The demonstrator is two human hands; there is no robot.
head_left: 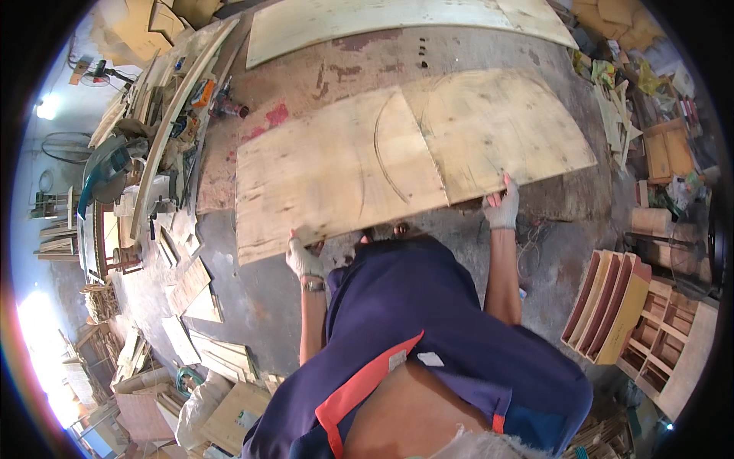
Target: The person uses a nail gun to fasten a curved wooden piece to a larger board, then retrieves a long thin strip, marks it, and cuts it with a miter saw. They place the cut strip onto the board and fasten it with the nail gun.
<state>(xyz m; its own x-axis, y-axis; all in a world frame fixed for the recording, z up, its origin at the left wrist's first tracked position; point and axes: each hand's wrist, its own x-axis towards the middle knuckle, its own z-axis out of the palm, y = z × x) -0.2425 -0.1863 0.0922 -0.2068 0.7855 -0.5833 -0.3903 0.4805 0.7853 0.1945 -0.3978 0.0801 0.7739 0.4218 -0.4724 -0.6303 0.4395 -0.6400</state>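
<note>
A long plywood panel [306, 168] lies slanted over the work table in front of me, with a curved dark line across its face. A seam divides it from a second plywood piece [505, 122] on the right; I cannot tell whether the two are joined or overlap. My left hand [304, 260], in a pale glove with bare fingertips, is closed on the near left edge. Gloved the same way, my right hand [501, 208] grips the near edge of the right-hand piece. The fingers beneath the wood are hidden.
Beyond the panels, another plywood sheet [397, 27] lies on the worn table [336, 76]. A power drill [228, 105] and long wood strips line the left side. Wood offcuts [191, 291] litter the floor at left. Stacked boards [608, 306] stand at right.
</note>
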